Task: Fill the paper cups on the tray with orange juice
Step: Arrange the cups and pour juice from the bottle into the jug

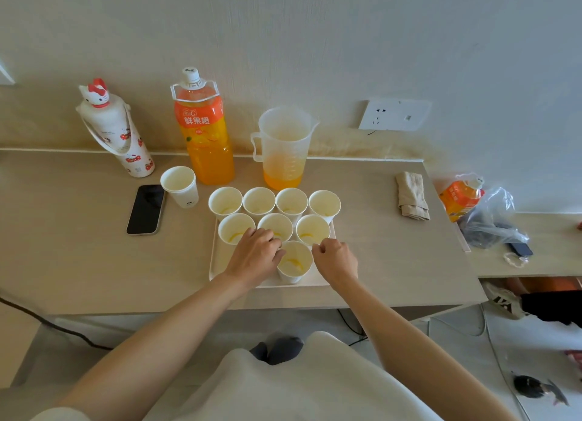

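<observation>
White paper cups (292,200), orange juice bottle (206,131), black phone (145,209).

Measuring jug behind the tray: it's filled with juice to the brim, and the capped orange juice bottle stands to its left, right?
No. The head view shows the measuring jug behind the tray holding juice only near its bottom, not to the brim. The capped orange juice bottle does stand to its left.

The pale wood tabletop (63,263) carries a white rectangular tray (217,254), tall orange juice bottle (204,137), clear plastic jug (283,146), black phone (145,209), folded beige cloth (412,197).
</observation>
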Demonstrator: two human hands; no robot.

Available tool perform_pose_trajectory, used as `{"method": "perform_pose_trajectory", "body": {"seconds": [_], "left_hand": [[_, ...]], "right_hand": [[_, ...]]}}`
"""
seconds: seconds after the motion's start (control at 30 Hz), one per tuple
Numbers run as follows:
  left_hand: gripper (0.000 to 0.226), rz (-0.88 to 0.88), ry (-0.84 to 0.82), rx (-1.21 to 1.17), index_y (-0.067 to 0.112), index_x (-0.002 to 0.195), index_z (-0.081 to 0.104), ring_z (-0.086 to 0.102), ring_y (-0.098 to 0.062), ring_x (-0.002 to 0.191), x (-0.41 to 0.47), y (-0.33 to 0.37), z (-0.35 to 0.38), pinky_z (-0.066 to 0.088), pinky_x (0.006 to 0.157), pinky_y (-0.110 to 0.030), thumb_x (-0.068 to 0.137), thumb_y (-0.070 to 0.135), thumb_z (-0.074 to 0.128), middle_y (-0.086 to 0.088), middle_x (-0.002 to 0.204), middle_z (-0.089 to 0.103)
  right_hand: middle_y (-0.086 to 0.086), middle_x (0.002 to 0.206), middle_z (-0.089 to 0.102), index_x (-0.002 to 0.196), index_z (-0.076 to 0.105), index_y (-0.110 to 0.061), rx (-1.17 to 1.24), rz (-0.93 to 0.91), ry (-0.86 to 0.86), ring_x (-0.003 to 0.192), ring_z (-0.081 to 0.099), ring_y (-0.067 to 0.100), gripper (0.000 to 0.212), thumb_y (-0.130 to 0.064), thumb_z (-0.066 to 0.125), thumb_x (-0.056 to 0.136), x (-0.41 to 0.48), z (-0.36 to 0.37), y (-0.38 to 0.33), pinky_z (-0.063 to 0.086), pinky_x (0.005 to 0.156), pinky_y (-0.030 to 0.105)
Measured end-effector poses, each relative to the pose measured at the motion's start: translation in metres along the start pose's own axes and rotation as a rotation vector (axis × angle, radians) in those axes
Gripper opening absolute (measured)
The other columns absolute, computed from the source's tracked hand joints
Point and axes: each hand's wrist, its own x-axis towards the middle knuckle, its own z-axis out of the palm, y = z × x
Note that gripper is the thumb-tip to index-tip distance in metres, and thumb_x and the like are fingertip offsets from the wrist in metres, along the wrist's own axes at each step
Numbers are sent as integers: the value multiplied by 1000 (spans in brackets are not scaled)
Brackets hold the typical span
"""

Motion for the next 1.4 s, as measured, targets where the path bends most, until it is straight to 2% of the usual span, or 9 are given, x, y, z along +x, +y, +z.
{"method": "perform_pose_trajectory", "body": {"seconds": [0.23,0.43,0.6,0.77,0.83,0.93,1.03,1.23,1.4], "left_hand": [[25,15,28,-4,13,61,59,54,-23,62,20,5,-3,44,63,-33,79,19,74,0,63,53],[20,28,62,5,14,68,63,57,-20,65,37,10,2,43,64,-32,82,25,54,2,70,57],[14,22,99,33,15,68,62,55,-22,62,53,10,7,42,63,-33,79,23,63,1,67,53],[29,-25,109,39,14,69,60,53,-23,59,70,8,2,37,62,-31,81,18,33,1,69,53],[20,-32,91,54,14,66,53,47,-24,54,80,9,-5,31,59,-28,67,1,37,1,67,49],[40,-62,27,59,9,73,58,52,-28,57,92,2,-10,40,58,-30,45,-18,49,-3,72,53],[49,-72,52,101,9,84,64,56,-29,66,100,-9,-12,47,65,-36,49,-22,50,-4,80,56],[41,-46,227,234,11,75,65,60,-24,58,102,-28,-52,45,61,-27,45,-17,63,-3,71,59],[36,-199,337,254,6,96,69,62,-35,78,105,-81,-91,53,66,-39,65,-9,76,-12,101,63]], "right_hand": [[1,65,46,67,44,-11,3,38,42,61,44,22,27,-18,44,93,15,-21,4,31,50,24],[1,68,47,68,43,-13,23,68,68,65,46,26,27,-21,43,94,33,-33,10,34,58,27],[2,68,49,70,45,-12,32,36,79,64,45,27,23,-20,44,92,49,-45,14,34,56,28],[4,71,51,71,47,-11,17,-5,80,65,45,27,20,-17,43,90,66,-64,14,35,58,28],[5,73,54,74,51,-10,2,-37,81,66,47,27,19,-17,44,90,75,-73,13,36,58,28],[5,75,56,76,54,-10,-13,-94,86,67,49,27,19,-18,45,91,86,-86,5,37,59,27],[4,77,58,83,61,-7,-30,-154,89,69,51,26,21,-19,45,92,97,-94,-8,39,60,27],[4,83,61,91,64,-7,-89,-317,66,71,54,24,24,-22,46,95,108,-98,-52,40,62,27],[7,96,67,100,62,-9,-111,-445,79,85,62,29,23,-24,46,97,116,-98,-112,41,65,29]]}}
